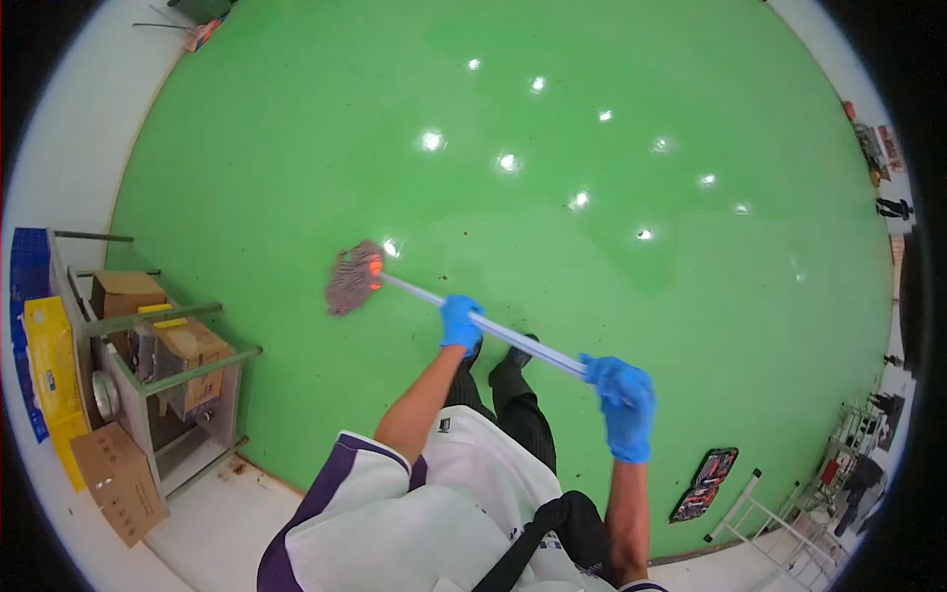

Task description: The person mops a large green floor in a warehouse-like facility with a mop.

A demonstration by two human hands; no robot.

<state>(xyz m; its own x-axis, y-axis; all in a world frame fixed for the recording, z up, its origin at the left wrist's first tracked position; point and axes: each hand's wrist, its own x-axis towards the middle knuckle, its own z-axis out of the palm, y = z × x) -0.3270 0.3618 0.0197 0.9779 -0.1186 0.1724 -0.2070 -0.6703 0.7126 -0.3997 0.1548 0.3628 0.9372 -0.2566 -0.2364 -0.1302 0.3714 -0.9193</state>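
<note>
String mop (352, 281) in both hands, held slantwise across the front of the body, with the orange fitting (376, 272) and the grey-brown strands down on the glossy green floor (276, 168), ahead and to the left of the dark shoes (515, 356). Grips the pale handle (533, 346) partway along with the gloved left hand (460, 323), fingers wrapped round; curls the fingers of the gloved right hand (619, 395) about the upper end, partly hidden from view. Seems to set the hands well apart for leverage, and to slant the handle to keep the strands off the feet. Probably wears blue gloves against damp or dirt. Far left, by the wall, a metal-legged frame (202, 371) with cardboard boxes (194, 347) inside, perhaps for storage; at lower right, flat on the floor, a tool case (703, 485), apparently opened out for access.
</note>
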